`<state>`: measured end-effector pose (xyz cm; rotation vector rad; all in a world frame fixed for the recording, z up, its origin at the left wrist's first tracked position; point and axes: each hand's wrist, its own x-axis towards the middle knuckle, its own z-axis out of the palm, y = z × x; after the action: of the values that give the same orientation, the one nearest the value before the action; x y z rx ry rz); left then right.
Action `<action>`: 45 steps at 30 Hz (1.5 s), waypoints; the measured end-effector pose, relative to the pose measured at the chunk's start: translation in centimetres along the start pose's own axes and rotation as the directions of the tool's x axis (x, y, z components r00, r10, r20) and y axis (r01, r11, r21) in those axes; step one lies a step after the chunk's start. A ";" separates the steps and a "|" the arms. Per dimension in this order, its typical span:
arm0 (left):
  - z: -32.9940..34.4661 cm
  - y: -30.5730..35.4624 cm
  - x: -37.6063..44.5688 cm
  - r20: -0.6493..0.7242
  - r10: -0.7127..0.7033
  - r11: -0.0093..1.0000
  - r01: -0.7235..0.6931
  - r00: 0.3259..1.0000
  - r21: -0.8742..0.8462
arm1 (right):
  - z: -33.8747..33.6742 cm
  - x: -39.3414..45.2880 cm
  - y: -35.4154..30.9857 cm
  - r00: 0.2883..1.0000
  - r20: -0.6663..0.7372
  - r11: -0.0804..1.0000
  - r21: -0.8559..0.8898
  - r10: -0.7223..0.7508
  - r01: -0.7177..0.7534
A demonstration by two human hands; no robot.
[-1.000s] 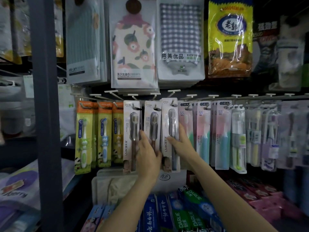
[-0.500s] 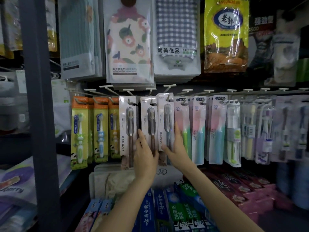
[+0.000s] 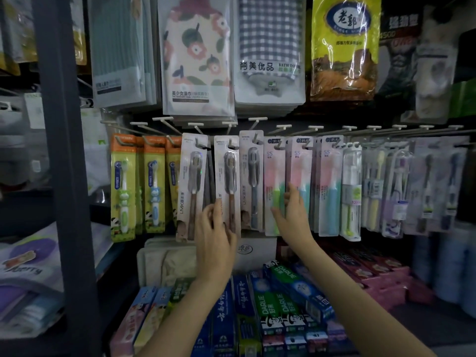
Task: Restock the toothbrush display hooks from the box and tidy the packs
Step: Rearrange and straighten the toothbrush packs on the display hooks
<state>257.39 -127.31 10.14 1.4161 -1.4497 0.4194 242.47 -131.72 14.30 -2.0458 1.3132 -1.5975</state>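
Two hands work the row: your left hand pinches the white pack; square it plumb; your right hand, fingers straight, flattens the pink packs right of it.

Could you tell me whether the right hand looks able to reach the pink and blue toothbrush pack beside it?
Probably yes: the right hand already lies against the pink and blue toothbrush pack, with nothing between them.

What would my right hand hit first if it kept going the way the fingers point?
Probably the pink and teal toothbrush pack: the right hand has its fingers pointing up and forward at that pack's lower half. They may already touch it; depth is unclear.
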 end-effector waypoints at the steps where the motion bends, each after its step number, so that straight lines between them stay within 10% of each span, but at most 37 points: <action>1: 0.2 0.2 0.3 0.005 0.055 0.998 -0.055 0.998 0.021 | 0.0 0.6 0.0 0.999 0.017 0.999 0.014 0.030 -0.030; 6: 1.0 2.1 2.4 0.109 0.291 0.903 -0.310 0.951 0.297 | 0.2 3.3 -0.6 0.991 0.090 0.981 0.154 0.102 -0.115; 16: 1.9 1.4 4.9 0.171 0.234 0.901 -0.280 0.957 0.333 | 0.9 4.0 -1.8 0.998 0.016 0.990 0.130 0.056 -0.058; 26: 0.8 1.1 7.1 0.219 0.234 0.881 -0.302 0.947 0.364 | 0.8 4.5 -4.0 0.902 -0.410 0.990 -0.025 -0.139 0.141; 45: 2.3 -2.1 6.5 0.112 0.414 0.820 -0.423 0.903 0.385 | 0.3 5.3 -5.0 0.965 -0.091 0.968 0.077 0.244 -0.238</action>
<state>259.73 -133.18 13.68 1.4068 -1.7700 1.0367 245.30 -132.97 20.97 -1.7121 1.4599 -1.6251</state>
